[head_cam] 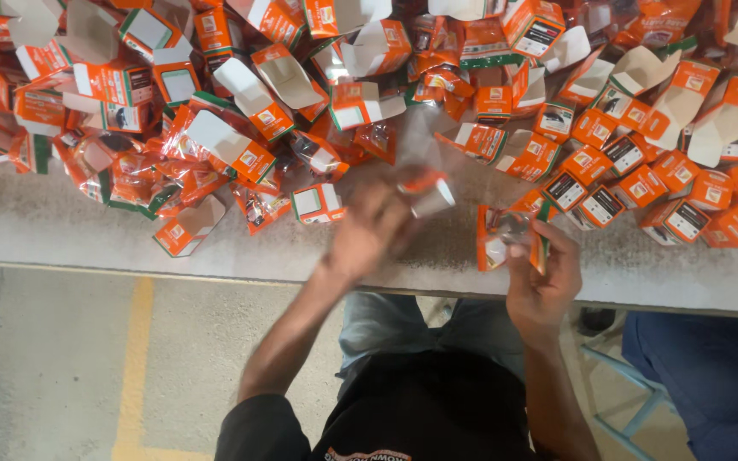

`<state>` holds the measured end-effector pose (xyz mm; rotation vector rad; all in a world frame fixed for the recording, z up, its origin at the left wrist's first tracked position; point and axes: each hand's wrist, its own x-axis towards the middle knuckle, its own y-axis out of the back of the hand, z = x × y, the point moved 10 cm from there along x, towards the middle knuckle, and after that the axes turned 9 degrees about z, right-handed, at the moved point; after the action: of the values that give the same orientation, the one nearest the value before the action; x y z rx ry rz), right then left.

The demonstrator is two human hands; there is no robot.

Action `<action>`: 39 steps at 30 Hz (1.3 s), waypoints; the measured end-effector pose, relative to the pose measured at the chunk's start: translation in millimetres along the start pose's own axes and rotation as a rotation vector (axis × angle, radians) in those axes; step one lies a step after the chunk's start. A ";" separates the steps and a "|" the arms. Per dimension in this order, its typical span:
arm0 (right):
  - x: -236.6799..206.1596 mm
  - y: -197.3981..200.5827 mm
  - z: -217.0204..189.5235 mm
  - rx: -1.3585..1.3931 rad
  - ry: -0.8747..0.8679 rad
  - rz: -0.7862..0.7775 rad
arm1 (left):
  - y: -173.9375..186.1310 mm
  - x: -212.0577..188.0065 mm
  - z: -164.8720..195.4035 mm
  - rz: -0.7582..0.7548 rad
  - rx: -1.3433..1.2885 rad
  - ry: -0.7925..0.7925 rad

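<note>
Head view: an orange carton (506, 239) sits clamped in the right hand's (544, 282) fingers near the worktop's (44, 222) front edge. Left hand (369, 226) is blurred, fingers unclear, beside bare grey surface. Heaped orange cartons (241, 94) crowd behind; concrete floor (61, 358) lies below.

Your left hand (369, 226) is pure motion blur, so you can't tell if it's gripping that small carton (430, 189) or just brushing it. Your right hand (544, 277) covers part of the orange pouch (506, 239), and what's inside is too smeared to make out. The box pile (301, 77) runs off the top and both sides. The blue-clad person (711, 376) at right is cut off too.
</note>
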<state>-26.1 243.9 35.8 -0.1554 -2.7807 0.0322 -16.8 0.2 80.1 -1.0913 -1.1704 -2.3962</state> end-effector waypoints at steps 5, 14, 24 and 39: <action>-2.5 8.4 -16.0 -0.176 0.125 -0.032 | -60.7 -33.9 5.9 -0.232 -0.478 0.420; 4.7 -58.2 -33.7 -0.495 0.452 -0.171 | -74.1 -45.3 -8.0 -0.227 -0.522 0.497; 26.0 -30.3 -38.5 -0.209 0.074 -0.159 | -78.8 -39.2 5.4 -0.277 -0.449 0.393; -1.7 -69.0 -58.2 -0.823 0.441 -0.387 | -76.6 -36.0 11.5 -0.243 -0.457 0.324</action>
<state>-11.4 175.3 92.6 0.1601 -2.1749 -1.0966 -25.7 55.0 15.2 -0.6499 -0.6971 -2.9833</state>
